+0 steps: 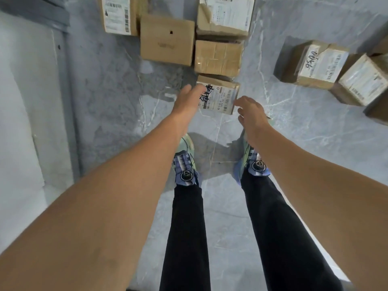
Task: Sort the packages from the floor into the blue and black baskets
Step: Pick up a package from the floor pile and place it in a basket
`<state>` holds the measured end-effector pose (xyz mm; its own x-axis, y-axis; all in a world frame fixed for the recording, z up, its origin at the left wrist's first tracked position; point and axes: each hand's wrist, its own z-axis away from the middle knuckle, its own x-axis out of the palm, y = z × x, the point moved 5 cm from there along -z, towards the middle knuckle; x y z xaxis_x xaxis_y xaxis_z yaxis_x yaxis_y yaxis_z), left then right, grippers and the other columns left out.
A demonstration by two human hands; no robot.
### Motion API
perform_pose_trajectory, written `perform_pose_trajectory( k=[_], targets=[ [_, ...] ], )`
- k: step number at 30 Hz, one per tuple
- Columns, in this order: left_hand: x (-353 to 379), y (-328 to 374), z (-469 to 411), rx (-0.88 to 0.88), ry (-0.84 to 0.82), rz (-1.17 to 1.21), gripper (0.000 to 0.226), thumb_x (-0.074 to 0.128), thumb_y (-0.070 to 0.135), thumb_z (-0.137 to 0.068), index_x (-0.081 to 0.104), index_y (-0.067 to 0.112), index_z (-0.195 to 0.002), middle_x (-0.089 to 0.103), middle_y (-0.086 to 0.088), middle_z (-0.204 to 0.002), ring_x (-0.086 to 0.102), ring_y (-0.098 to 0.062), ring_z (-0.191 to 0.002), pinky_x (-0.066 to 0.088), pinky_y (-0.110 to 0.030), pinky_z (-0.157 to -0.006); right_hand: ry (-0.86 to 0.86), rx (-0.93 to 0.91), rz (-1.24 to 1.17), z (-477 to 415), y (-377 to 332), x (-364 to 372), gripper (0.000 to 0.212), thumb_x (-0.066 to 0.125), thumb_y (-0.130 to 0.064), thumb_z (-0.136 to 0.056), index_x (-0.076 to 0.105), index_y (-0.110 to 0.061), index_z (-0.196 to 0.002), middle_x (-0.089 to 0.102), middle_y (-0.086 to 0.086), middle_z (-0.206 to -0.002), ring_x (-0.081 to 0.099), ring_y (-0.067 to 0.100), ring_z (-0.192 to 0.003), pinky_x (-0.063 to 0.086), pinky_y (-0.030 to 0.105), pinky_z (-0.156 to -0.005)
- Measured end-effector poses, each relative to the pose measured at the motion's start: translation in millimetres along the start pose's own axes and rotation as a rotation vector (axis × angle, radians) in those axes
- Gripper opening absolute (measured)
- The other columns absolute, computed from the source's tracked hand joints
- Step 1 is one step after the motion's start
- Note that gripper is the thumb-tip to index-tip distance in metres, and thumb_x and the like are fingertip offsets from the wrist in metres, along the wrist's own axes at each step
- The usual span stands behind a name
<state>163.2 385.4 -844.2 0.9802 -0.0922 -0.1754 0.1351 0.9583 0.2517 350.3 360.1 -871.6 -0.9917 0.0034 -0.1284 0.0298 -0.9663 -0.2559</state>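
A small cardboard package (pixel 222 95) with a white label and black handwriting lies on the grey floor just ahead of my feet. My left hand (pixel 189 99) reaches down at its left edge, fingers spread, its fingertips over the label's corner. My right hand (pixel 251 112) hovers at the package's right edge, fingers apart and curled. Neither hand holds anything. No blue or black basket is in view.
More cardboard packages lie beyond: a plain one (pixel 167 39), a taped one (pixel 218 56), two labelled ones at the top (pixel 118 14) (pixel 225 15), and a cluster at the right (pixel 315 64) (pixel 361 80). A pale wall panel (pixel 25 101) runs along the left. My shoes (pixel 185 162) stand on marbled floor.
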Motion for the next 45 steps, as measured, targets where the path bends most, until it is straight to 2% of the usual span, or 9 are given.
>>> perform_pose_trajectory(
  k=[4,8,11,18,21,26,33,38,45],
  targets=[
    [5.5,-9.0,-25.8,-0.031,-0.001,0.047,0.088,0.057,0.065,-0.073,0.049,0.023,-0.150,0.053,-0.004,-0.152,0.051,-0.025,-0.133,0.043,-0.038,-0.092,-0.022,-0.033,-0.034,-20.3,-1.0,9.9,0.024,0.060,-0.021,-0.084,0.067,-0.013,-0.106,0.070,0.004,-0.112,0.060,0.022,-0.111,0.041,0.044,-0.114],
    [8.1,-3.3,-26.0,-0.020,-0.049,0.029,0.032,0.049,0.049,-0.101,0.065,0.022,-0.098,0.069,0.004,-0.100,0.059,-0.009,-0.086,0.039,-0.028,-0.070,-0.039,-0.062,-0.059,-18.8,-2.6,13.8,0.014,0.059,-0.017,-0.084,0.067,-0.019,-0.095,0.072,0.007,-0.110,0.061,0.031,-0.122,0.044,0.046,-0.114],
    [7.3,-8.2,-15.6,-0.005,-0.062,0.064,0.031,0.045,0.045,-0.105,0.061,0.025,-0.089,0.068,0.005,-0.090,0.057,-0.009,-0.080,0.037,-0.027,-0.068,-0.064,-0.071,-0.055,-5.1,-0.1,13.9,0.024,0.059,-0.021,-0.078,0.068,-0.021,-0.099,0.074,0.004,-0.112,0.063,0.028,-0.120,0.044,0.045,-0.114],
    [-17.9,-14.6,68.4,0.060,-0.074,0.124,0.020,0.043,0.051,-0.106,0.059,0.042,-0.114,0.060,0.017,-0.117,0.054,-0.007,-0.114,0.039,-0.038,-0.104,-0.086,-0.146,0.040,80.1,-18.9,11.8,0.050,0.060,-0.027,-0.073,0.070,-0.018,-0.122,0.074,0.001,-0.120,0.063,0.024,-0.121,0.044,0.050,-0.114],
    [-35.3,6.5,123.4,0.105,-0.071,0.179,0.048,0.046,0.057,-0.100,0.054,0.033,-0.142,0.056,0.005,-0.145,0.048,-0.015,-0.135,0.031,-0.050,-0.120,-0.092,-0.204,0.078,137.4,-47.1,8.0,0.050,0.060,-0.026,-0.079,0.069,-0.021,-0.127,0.074,0.000,-0.121,0.065,0.021,-0.119,0.048,0.042,-0.108],
    [-70.9,68.7,229.9,0.199,-0.056,0.218,0.062,0.046,0.059,-0.101,0.041,0.029,-0.154,0.048,0.001,-0.155,0.043,-0.020,-0.141,0.033,-0.053,-0.120,-0.126,-0.369,0.085,252.3,-120.4,-3.4,0.037,0.059,-0.011,-0.091,0.067,-0.014,-0.127,0.075,-0.002,-0.113,0.069,-0.001,-0.095,0.049,0.013,-0.077],
    [-130.6,169.6,399.0,0.438,-0.084,0.289,0.062,0.046,0.061,-0.100,0.037,0.034,-0.154,0.051,0.012,-0.147,0.047,-0.012,-0.134,0.038,-0.044,-0.108,-0.103,-0.589,0.022,427.1,-233.0,-7.8,0.051,0.060,-0.025,-0.074,0.068,-0.024,-0.124,0.076,-0.002,-0.116,0.069,0.005,-0.098,0.048,0.029,-0.087],
    [-176.5,211.0,502.8,0.566,-0.098,0.334,0.056,0.050,0.063,-0.088,0.051,0.042,-0.141,0.068,0.016,-0.129,0.057,-0.007,-0.125,0.041,-0.042,-0.104,-0.078,-0.725,0.025,535.0,-294.4,-3.5,0.041,0.057,0.001,-0.094,0.070,-0.025,-0.123,0.077,-0.002,-0.114,0.069,0.016,-0.111,0.051,0.039,-0.102],
    [-235.8,241.8,615.9,0.725,-0.041,0.396,0.063,0.052,0.066,-0.089,0.043,0.051,-0.149,0.061,0.021,-0.140,0.052,-0.006,-0.132,0.043,-0.041,-0.107,-0.154,-0.938,0.079,669.0,-348.4,23.9,0.043,0.053,0.002,-0.098,0.070,-0.032,-0.117,0.078,-0.013,-0.106,0.070,0.001,-0.103,0.048,0.022,-0.087]
  ],
)
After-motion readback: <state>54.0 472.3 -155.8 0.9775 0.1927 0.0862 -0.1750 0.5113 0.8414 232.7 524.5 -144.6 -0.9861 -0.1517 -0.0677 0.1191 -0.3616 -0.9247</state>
